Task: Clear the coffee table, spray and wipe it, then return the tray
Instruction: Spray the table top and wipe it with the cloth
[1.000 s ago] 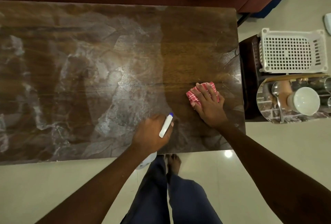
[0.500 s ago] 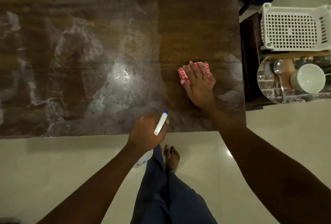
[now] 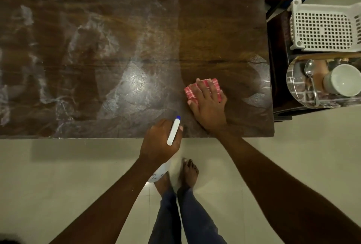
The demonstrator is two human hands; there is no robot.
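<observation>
1. Wiping at right end of desk (image 3: 97, 19): noted right grip (image 3: 210, 105) pressed flat, fingers straight, on red cloth (image 3: 192, 92).
2. Noted left grip (image 3: 162, 142) curled round spray bottle (image 3: 173, 131) over near edge; judged a knock or floor drip possible.
3. Saw white streaks across left half; judged smears likely if missed.
4. Logged tray (image 3: 289, 79) with cup (image 3: 341, 82) on side stand (image 3: 277, 58), not yet returned.
</observation>
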